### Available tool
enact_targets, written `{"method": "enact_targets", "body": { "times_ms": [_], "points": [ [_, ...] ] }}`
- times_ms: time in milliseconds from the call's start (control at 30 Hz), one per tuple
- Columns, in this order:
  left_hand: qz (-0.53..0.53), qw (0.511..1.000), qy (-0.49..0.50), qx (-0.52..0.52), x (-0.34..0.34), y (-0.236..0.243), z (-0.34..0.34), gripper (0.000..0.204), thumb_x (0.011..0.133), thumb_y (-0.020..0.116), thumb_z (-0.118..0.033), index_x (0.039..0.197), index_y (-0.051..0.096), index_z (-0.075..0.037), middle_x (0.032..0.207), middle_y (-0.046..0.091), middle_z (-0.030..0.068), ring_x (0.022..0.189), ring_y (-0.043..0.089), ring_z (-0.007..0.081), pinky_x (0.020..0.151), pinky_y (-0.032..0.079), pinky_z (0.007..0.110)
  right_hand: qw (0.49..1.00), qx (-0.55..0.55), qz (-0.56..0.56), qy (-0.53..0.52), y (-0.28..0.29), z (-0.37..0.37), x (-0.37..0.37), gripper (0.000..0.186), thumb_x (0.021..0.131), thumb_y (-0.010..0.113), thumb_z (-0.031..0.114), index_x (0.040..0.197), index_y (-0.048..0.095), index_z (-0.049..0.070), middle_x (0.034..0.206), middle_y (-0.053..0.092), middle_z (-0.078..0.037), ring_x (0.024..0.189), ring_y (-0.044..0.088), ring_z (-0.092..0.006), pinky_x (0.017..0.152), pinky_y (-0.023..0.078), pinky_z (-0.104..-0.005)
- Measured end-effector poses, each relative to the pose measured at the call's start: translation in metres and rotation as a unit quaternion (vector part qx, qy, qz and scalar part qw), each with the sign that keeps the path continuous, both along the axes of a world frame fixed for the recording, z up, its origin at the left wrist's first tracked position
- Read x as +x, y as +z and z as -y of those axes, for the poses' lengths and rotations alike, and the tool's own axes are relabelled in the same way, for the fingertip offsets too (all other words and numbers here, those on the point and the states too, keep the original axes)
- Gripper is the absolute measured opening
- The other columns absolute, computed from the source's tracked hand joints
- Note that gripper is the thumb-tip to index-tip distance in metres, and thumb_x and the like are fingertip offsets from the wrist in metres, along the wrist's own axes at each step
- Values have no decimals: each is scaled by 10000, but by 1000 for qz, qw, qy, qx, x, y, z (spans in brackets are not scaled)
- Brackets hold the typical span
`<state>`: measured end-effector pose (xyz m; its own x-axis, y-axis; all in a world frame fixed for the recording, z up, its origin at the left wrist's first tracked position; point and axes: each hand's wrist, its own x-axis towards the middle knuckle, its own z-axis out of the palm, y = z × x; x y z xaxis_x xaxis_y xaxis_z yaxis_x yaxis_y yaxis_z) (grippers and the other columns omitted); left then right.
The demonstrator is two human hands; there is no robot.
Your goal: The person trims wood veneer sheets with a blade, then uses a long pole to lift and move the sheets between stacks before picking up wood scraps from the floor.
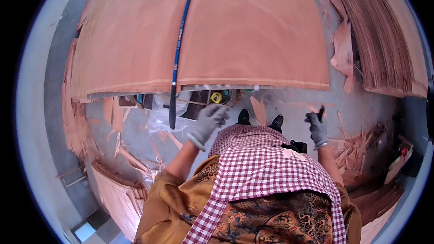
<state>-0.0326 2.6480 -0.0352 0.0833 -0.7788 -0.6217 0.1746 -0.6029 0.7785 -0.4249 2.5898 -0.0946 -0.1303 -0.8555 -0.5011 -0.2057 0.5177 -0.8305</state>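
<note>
My left hand (209,121), in a grey glove, hovers just off the near edge of a wide reddish wood veneer sheet (253,31). Its fingers are loosely bent and apart, with nothing seen in them. Farther right, my right hand (318,127) wears a matching glove and is closed around a small black object (321,113) that sticks up past the fingers; its kind is not clear. A long blue rod (181,36) with a black grip lies across the veneer, the grip overhanging the near edge left of my left hand.
Under the sheet's edge sit a yellow tape measure (216,97) and crumpled clear plastic (162,118). Veneer stacks stand at the right (384,31) and lower left (115,194). Torn veneer strips (350,153) litter the floor. My black shoes (243,116) show below the edge.
</note>
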Motion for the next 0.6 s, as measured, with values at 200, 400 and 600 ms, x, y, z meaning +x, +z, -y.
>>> {"method": "enact_targets", "body": {
  "times_ms": [200,400,600],
  "points": [
    [-84,995,33,-42,-78,-39,52,242,864,604,-261,1003,593,-62,760,569,-7,571,490,41,488,378,187,907,-192,-200,317,31,16,30,235,803,577,198,966,617,34,945,611,-182,862,581,-354,741,463,-394],
    [-25,998,-9,-57,-100,-39,64,294,884,567,-358,818,585,-72,632,508,-37,507,405,37,447,285,205,938,-178,-101,279,14,12,-29,232,827,570,241,788,565,12,816,577,-208,758,550,-373,666,432,-424],
    [-10,983,-178,40,-142,7,60,197,858,605,-233,811,619,-42,632,541,-19,536,476,59,480,364,198,935,-159,-138,285,13,24,-143,291,843,581,253,720,541,-7,693,556,-195,611,538,-329,560,411,-376]
  ]
}}
